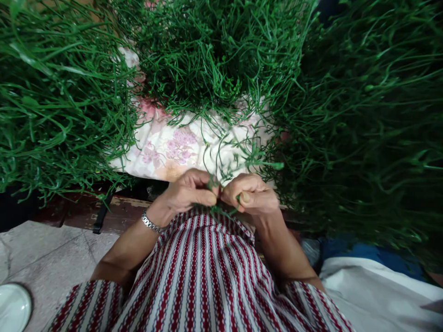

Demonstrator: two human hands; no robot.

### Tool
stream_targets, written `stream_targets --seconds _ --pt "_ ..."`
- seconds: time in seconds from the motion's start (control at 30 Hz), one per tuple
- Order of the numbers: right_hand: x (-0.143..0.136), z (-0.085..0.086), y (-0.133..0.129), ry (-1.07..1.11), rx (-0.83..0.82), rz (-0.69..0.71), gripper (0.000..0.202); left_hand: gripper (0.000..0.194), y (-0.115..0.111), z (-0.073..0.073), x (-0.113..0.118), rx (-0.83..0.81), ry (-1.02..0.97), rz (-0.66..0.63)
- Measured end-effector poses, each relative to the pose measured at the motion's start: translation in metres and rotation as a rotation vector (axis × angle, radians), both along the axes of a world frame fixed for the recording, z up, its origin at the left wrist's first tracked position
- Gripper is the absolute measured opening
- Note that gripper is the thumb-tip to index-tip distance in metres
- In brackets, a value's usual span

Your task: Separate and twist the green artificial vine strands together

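Observation:
My left hand (194,189) is closed on thin green stems, its thumb pressed toward the fingertips; a metal watch band circles that wrist. Close beside it, nearly touching, my right hand (251,192) is curled shut on green stems (238,159) that stick up and to the right, partly blurred. Both hands are at the near edge of a floral cloth (180,143), just above my striped garment. Beyond them lies a tangled heap of green stems (221,60) on the cloth.
Large piles of green stems rise at the left (58,101) and the right (363,129). A wooden edge (121,214) runs below the cloth. A white dish (14,306) is on the tiled floor at lower left. White fabric (374,290) lies at lower right.

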State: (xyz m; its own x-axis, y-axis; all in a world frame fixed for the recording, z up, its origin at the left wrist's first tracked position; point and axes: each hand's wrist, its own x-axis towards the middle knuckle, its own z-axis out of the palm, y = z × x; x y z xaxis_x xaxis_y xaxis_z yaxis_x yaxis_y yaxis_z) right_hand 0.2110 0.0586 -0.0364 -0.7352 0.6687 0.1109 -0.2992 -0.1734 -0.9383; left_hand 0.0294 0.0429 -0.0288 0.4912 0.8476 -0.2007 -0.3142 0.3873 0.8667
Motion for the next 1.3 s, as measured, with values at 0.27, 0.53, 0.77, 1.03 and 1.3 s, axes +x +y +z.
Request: stream_targets --seconds 0.27,0.53,0.77,1.03,1.3 --pt "0.009 0.025 -0.009 -0.51 0.648 -0.485 0.019 0.019 0.01 0.004 -0.002 0.02 0.029 0.138" --pt "-0.022 0.001 -0.028 -0.594 0.871 -0.61 0.045 0.022 0.006 0.004 0.012 -0.077 0.089 0.361" --pt "-0.027 -0.011 -0.026 -0.566 0.911 -0.816 0.028 0.02 0.003 0.002 0.014 -0.025 0.077 0.322" --pt "-0.02 -0.015 -0.023 -0.604 0.924 -0.841 0.007 0.015 0.0 0.006 0.02 0.029 0.067 0.385" --pt "-0.017 -0.007 -0.019 -0.657 0.966 -0.68 0.017 0.013 0.002 0.007 0.022 -0.009 -0.165 0.329"
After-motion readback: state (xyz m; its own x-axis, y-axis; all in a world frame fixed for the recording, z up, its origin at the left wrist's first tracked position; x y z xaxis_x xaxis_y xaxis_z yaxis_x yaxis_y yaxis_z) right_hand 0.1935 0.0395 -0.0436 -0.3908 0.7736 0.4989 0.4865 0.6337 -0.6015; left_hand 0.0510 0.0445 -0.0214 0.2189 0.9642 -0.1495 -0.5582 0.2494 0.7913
